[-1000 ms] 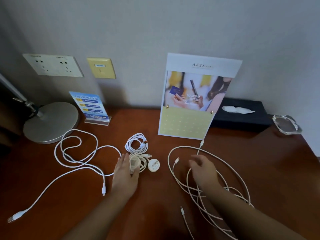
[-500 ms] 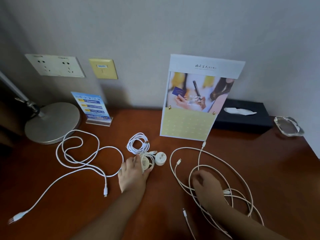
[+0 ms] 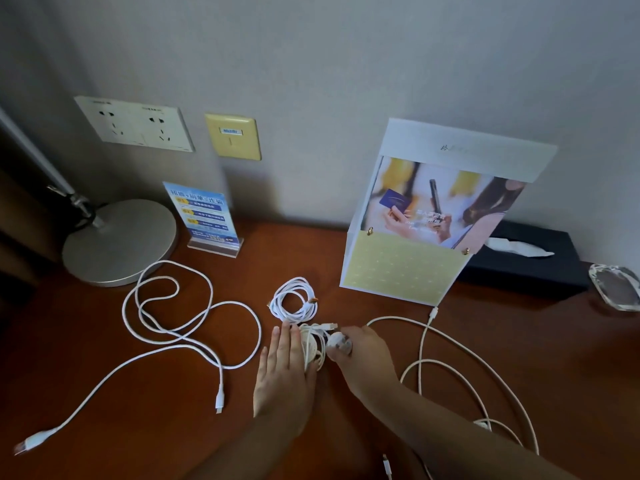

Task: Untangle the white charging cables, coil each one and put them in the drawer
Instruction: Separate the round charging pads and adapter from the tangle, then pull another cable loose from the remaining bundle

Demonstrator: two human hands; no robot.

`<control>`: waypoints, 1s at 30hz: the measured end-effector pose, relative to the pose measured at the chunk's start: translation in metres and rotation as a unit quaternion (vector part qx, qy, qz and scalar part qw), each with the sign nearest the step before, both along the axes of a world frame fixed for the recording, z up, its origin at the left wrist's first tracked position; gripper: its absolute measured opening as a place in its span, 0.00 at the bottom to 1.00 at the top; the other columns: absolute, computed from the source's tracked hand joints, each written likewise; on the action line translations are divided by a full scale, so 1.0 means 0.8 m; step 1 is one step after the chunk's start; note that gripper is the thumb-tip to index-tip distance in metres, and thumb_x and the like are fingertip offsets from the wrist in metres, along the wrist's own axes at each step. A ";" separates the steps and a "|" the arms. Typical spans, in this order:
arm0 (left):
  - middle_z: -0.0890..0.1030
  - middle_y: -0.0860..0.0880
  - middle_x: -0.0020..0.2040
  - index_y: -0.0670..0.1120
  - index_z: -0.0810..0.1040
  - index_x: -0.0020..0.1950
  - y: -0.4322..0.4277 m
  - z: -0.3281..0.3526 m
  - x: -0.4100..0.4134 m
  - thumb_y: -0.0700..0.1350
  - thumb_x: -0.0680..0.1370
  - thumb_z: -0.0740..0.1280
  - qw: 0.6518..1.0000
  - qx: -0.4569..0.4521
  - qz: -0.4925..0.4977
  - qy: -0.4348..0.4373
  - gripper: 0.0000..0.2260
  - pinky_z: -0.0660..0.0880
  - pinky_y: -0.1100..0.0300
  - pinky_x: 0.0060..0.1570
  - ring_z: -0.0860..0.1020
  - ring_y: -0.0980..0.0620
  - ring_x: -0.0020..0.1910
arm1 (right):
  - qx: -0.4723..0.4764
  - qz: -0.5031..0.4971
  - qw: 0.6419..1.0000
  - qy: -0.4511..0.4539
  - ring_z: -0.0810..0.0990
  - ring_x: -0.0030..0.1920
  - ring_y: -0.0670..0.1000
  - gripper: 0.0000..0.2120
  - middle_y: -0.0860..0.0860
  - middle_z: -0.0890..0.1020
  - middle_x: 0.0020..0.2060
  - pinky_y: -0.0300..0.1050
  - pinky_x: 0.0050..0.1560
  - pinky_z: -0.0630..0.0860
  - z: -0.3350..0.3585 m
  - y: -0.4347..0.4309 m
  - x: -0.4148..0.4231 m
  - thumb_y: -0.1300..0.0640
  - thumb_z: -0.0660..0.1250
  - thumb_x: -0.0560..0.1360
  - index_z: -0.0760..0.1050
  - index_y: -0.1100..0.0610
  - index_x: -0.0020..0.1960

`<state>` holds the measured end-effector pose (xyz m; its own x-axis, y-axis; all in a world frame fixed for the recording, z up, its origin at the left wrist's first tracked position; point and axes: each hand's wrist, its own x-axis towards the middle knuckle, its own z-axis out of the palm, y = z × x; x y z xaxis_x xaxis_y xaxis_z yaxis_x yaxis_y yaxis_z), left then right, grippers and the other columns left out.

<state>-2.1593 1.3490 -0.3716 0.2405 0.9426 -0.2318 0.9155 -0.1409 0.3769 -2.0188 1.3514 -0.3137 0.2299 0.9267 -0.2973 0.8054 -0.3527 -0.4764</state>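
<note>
Head view of a reddish-brown worktop [image 3: 571, 358] set against a grey wall, with 4 white charging cables on it. The left hand [image 3: 284, 372] lies flat on the worktop, fingers straight and close together, gripping nothing; its thumb side meets the small tangled bundle [image 3: 313, 344] at the centre. The right hand [image 3: 363, 358] reaches in from the right with fingers curled, pinching the round white charger puck [image 3: 337, 344], which sits just beside the bundle on its right. The bundle therefore lies between the 2 hands. Just beyond the left fingertips lies a coiled cable [image 3: 280, 306], touched by neither hand. To the left, apart from the left hand, a long loose cable [image 3: 173, 337] sprawls in open loops, with 1 plug near the left wrist and 1 at the near left corner. To the right, a second loose cable [image 3: 420, 348] runs in wide loops, partly hidden by the right forearm. Along the wall stand a lamp base [image 3: 119, 240], a blue sign [image 3: 204, 216], a photo placard [image 3: 433, 220], a black tissue box [image 3: 530, 268] and a glass ashtray [image 3: 616, 285].
</note>
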 end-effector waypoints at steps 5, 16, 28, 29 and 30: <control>0.52 0.47 0.77 0.44 0.47 0.76 -0.002 -0.001 0.000 0.70 0.74 0.34 1.000 0.005 -0.010 -0.010 0.40 0.49 0.58 0.74 0.49 0.48 0.76 | -0.002 -0.019 1.000 0.008 0.73 0.60 0.49 0.19 0.49 0.76 0.59 0.36 0.53 0.63 -0.006 -0.004 -0.004 0.48 0.63 0.76 0.72 0.52 0.65; 0.43 0.49 0.78 0.43 0.43 0.77 0.009 0.045 -0.022 0.54 0.81 0.54 0.971 -0.048 0.079 -0.221 0.31 0.42 0.60 0.73 0.39 0.59 0.74 | -0.022 -0.107 0.976 0.187 0.65 0.72 0.47 0.37 0.50 0.68 0.71 0.27 0.62 0.54 -0.002 -0.016 -0.007 0.57 0.72 0.71 0.57 0.56 0.75; 0.42 0.49 0.78 0.45 0.42 0.77 -0.036 0.074 -0.018 0.53 0.78 0.61 0.995 0.078 0.027 -0.058 0.37 0.41 0.57 0.73 0.36 0.54 0.74 | -0.003 -0.197 0.979 -0.051 0.69 0.67 0.56 0.26 0.56 0.74 0.65 0.48 0.67 0.65 -0.006 -0.131 0.120 0.54 0.69 0.72 0.70 0.58 0.68; 0.41 0.48 0.77 0.44 0.42 0.77 -0.041 0.077 -0.009 0.53 0.78 0.61 0.994 0.096 0.005 -0.052 0.37 0.40 0.57 0.72 0.35 0.54 0.73 | -0.015 -0.221 0.973 -0.068 0.70 0.66 0.57 0.25 0.57 0.75 0.64 0.49 0.66 0.67 -0.009 -0.147 0.139 0.53 0.69 0.71 0.71 0.57 0.66; 0.41 0.49 0.77 0.44 0.41 0.76 -0.045 0.080 0.000 0.52 0.78 0.61 0.992 0.110 -0.021 -0.050 0.37 0.39 0.58 0.71 0.35 0.54 0.73 | -0.026 -0.240 0.967 -0.076 0.72 0.64 0.58 0.23 0.57 0.76 0.61 0.50 0.63 0.69 -0.008 -0.159 0.152 0.53 0.68 0.70 0.73 0.57 0.64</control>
